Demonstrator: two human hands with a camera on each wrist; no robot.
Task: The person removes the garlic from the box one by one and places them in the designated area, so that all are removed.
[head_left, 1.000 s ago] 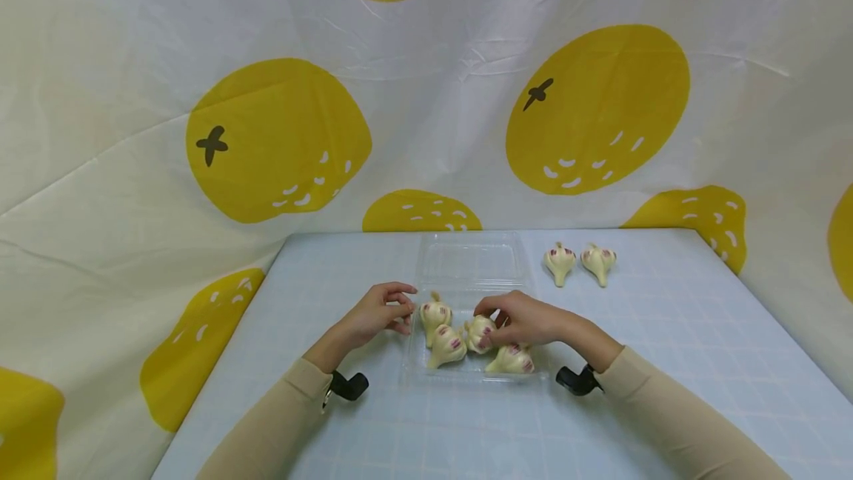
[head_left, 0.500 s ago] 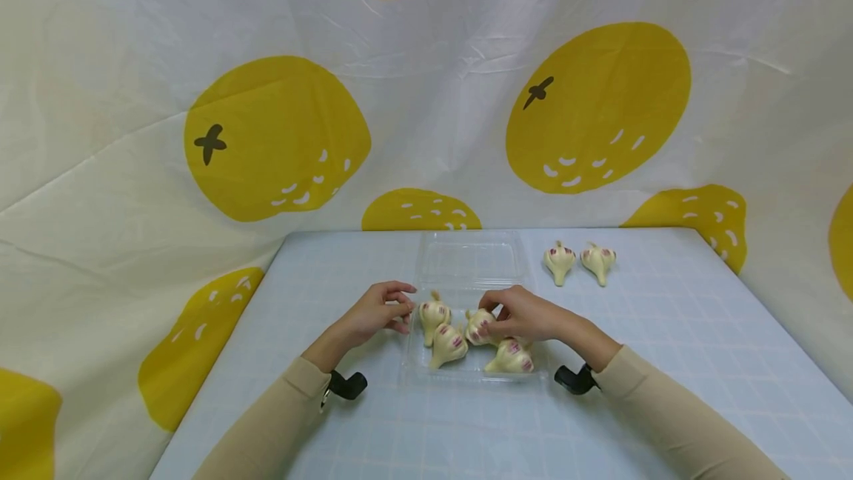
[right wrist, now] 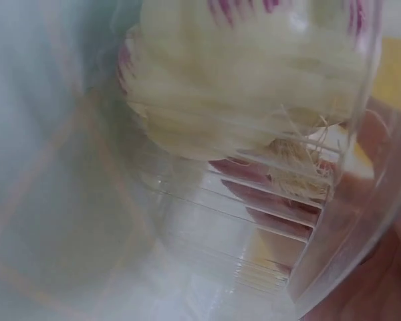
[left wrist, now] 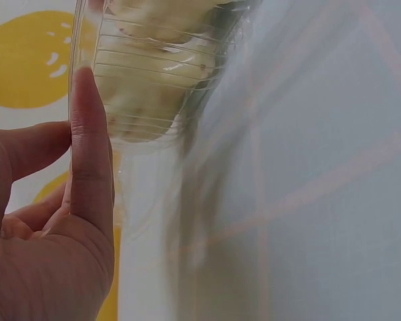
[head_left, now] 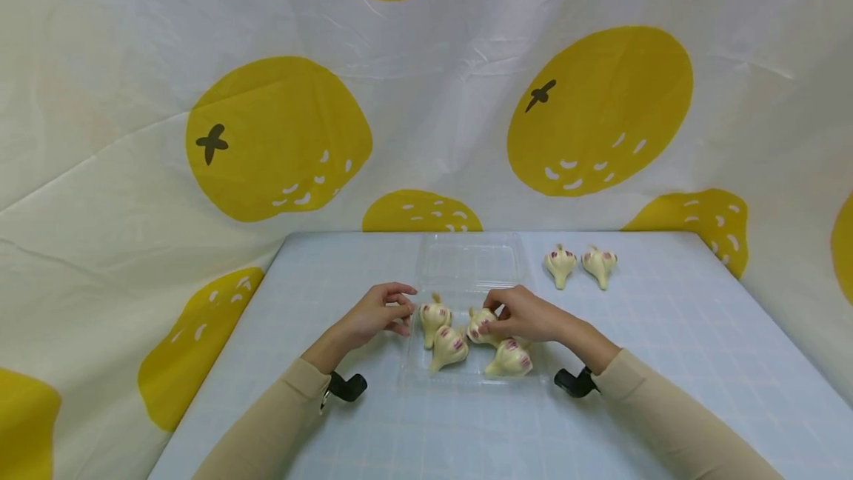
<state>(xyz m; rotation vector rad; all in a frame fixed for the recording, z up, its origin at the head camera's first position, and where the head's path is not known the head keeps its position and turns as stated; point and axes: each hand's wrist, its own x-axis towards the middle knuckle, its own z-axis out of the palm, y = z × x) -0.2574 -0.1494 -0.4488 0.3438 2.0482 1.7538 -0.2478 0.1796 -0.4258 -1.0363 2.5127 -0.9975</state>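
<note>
A clear plastic clamshell box (head_left: 460, 376) lies opened, its lid (head_left: 473, 259) laid back behind it. Several garlic bulbs with purple streaks sit in its base. My right hand (head_left: 526, 315) reaches in from the right and holds one garlic bulb (head_left: 478, 326) between thumb and fingers. Just in front of that hand lies another bulb (head_left: 510, 358). Two more bulbs, one at the back (head_left: 435, 319) and one nearer (head_left: 449, 345), touch on the left side. At the left rim, my left hand (left wrist: 60, 221) pinches the box edge between thumb and index finger.
Two garlic bulbs, a left one (head_left: 560, 265) and a right one (head_left: 599, 265), stand on the table behind and right of the box. A pale blue checked cloth (head_left: 333, 435) covers the table. Behind it hangs a lemon-print curtain (head_left: 433, 95).
My right hand has shifted slightly back, and the garlic bulb it holds has tilted and moved a little with it. The left hand stays at the box rim.
</note>
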